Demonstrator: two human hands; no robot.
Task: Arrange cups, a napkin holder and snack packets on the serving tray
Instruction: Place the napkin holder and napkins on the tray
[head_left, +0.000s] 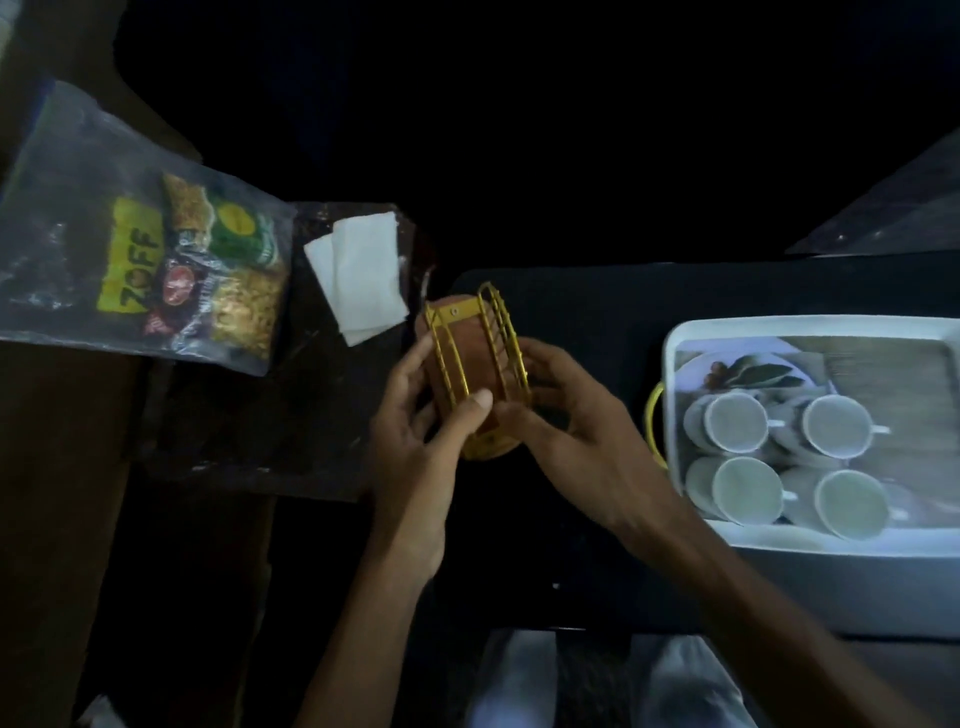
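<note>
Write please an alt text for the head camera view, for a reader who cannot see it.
Both hands, left hand and right hand, hold a gold wire napkin holder above a dark table. At right, a white serving tray carries four white cups. At left lie white napkins and a clear bag of snack packets.

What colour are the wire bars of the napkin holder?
Golden yellow, on a brown base; the head view shows the napkin holder held in both hands.

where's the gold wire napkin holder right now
Centre of the head view: the gold wire napkin holder is held between left hand and right hand, between white napkins and white tray.
</note>
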